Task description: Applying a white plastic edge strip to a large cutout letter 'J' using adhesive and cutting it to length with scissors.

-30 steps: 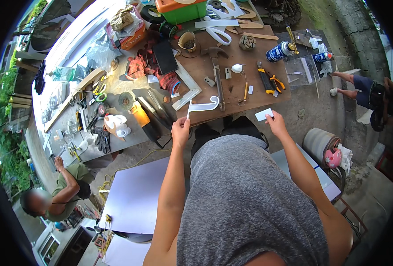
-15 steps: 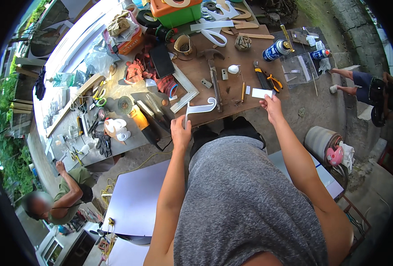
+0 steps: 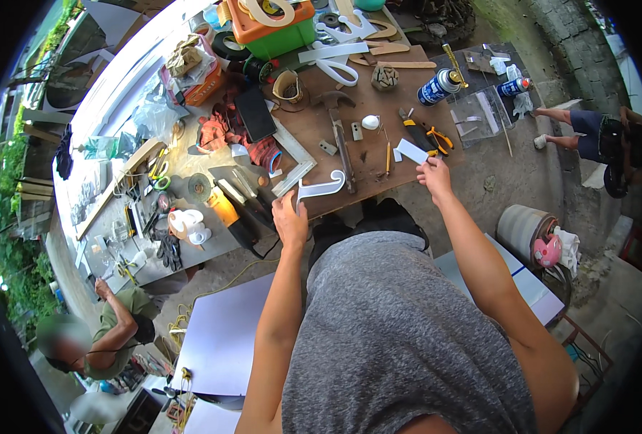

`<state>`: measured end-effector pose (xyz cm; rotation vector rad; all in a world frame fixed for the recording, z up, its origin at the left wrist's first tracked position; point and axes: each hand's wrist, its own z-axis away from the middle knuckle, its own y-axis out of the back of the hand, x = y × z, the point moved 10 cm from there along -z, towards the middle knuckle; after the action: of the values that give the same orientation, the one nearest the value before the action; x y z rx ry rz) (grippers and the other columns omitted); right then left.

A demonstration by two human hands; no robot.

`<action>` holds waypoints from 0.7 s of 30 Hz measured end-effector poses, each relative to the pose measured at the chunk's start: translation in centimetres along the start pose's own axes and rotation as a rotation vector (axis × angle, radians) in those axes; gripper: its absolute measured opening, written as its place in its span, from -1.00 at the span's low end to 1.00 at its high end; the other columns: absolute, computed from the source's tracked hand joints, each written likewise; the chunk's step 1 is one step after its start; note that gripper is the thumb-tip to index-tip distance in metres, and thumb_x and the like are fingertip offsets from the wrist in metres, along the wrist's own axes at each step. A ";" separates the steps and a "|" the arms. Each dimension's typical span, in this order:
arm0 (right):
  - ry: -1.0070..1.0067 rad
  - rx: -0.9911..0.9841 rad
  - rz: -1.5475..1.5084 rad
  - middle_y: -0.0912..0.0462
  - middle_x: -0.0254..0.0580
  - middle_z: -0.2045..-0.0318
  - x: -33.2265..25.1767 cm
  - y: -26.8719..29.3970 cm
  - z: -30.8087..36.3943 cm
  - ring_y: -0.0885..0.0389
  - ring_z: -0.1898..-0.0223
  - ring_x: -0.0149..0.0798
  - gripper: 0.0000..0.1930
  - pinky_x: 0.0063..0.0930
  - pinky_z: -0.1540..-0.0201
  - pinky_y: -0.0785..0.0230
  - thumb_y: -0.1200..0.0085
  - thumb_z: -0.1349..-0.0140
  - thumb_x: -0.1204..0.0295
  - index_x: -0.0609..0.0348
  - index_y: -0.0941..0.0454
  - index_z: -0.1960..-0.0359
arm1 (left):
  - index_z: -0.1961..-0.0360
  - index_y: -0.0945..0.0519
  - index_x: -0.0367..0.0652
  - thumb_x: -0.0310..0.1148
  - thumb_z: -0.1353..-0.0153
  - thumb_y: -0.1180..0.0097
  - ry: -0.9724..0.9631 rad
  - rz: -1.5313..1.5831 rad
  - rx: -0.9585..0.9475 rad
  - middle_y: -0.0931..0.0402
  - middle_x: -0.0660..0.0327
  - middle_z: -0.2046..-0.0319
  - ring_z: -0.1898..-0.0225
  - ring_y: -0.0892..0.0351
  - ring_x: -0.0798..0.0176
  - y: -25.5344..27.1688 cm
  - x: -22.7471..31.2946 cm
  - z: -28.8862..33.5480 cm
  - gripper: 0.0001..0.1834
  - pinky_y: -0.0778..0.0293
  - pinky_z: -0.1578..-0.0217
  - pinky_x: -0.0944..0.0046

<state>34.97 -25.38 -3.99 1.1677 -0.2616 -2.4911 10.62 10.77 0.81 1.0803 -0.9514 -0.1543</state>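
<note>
My left hand (image 3: 290, 220) is closed on a white curved piece (image 3: 322, 189) with a hooked end, held at the near edge of the brown work table (image 3: 368, 168). Between the fingers of my right hand (image 3: 434, 179) is a small white rectangular strip (image 3: 412, 152), over the table's right part. A smaller white piece (image 3: 396, 155) lies just left of that strip. Pliers with orange handles (image 3: 437, 140) rest beyond my right hand. A claw hammer (image 3: 341, 141) lies between the two hands, its head pointing away from me.
A green and orange toolbox (image 3: 277, 32) stands at the far side. Spray cans (image 3: 439, 87) are at the right. An orange and black power tool (image 3: 232, 217) and a black flat slab (image 3: 254, 114) lie left. A co-worker (image 3: 111, 329) holds something at the left table end.
The strip in my right hand has tilted and shifted a little left. My left hand with the hooked piece has moved slightly left and down. The whole view has shifted slightly.
</note>
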 end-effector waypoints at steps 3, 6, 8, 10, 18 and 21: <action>0.042 0.040 0.126 -0.70 -0.16 0.27 -0.3 0.6 1.3 -0.62 0.42 -0.41 -0.67 -0.52 0.36 -0.49 -0.03 -0.39 0.43 0.33 -0.43 -0.11 | -0.03 -0.58 -0.08 -0.34 -0.14 -0.25 -0.153 -0.104 0.079 -0.43 0.04 -0.03 -0.10 -0.40 -0.08 1.3 3.0 0.1 -0.61 -0.33 -0.09 -0.04; 0.148 -0.037 0.159 -0.71 -0.17 0.27 0.6 0.3 1.7 -0.62 0.44 -0.41 -0.68 -0.47 0.34 -0.50 -0.04 -0.36 0.45 0.33 -0.44 -0.10 | 0.02 -0.57 -0.03 -0.31 -0.05 -0.31 -0.347 -0.156 0.039 -0.40 0.14 -0.05 -0.13 -0.37 -0.03 1.0 6.1 0.1 -0.59 -0.25 -0.14 -0.02; 0.172 -0.034 0.169 -0.72 -0.17 0.29 0.6 0.3 2.8 -0.63 0.43 -0.39 -0.70 -0.45 0.31 -0.51 -0.03 -0.33 0.47 0.32 -0.49 -0.06 | 0.06 -0.59 -0.03 -0.31 -0.03 -0.33 -0.401 -0.203 0.011 -0.40 0.14 -0.06 -0.15 -0.35 -0.04 0.5 7.4 -0.2 -0.61 -0.23 -0.16 -0.04; 0.212 -0.148 0.276 -0.71 -0.13 0.24 1.2 -0.4 3.6 -0.62 0.38 -0.42 -0.73 -0.50 0.28 -0.49 0.01 -0.37 0.48 0.33 -0.50 -0.04 | 0.12 -0.64 -0.09 -0.30 -0.05 -0.29 -0.418 -0.179 -0.019 -0.41 0.06 -0.10 -0.18 -0.33 -0.07 0.0 7.9 -0.5 -0.67 -0.20 -0.20 -0.08; 0.290 -0.117 0.324 -0.76 -0.10 0.30 3.2 1.5 5.1 -0.73 0.28 -0.24 -0.80 -0.36 0.16 -0.55 -0.02 -0.32 0.46 0.26 -0.60 0.10 | 0.36 -0.69 -0.03 -0.31 -0.01 -0.34 -0.440 -0.282 -0.099 -0.44 0.15 -0.09 -0.17 -0.34 -0.03 -2.0 6.7 -1.0 -0.85 -0.16 -0.19 -0.12; 0.281 -0.111 0.299 -0.75 -0.09 0.29 2.5 2.2 5.8 -0.73 0.28 -0.25 -0.81 -0.38 0.17 -0.54 -0.02 -0.32 0.46 0.26 -0.61 0.13 | 0.34 -0.70 -0.03 -0.28 -0.06 -0.32 -0.471 -0.334 -0.069 -0.47 0.16 -0.09 -0.16 -0.35 -0.03 -1.1 7.5 -1.0 -0.85 -0.14 -0.18 -0.16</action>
<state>29.59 -28.35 -1.29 1.3071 -0.2010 -2.0324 16.31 6.90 4.14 1.1560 -1.1652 -0.7359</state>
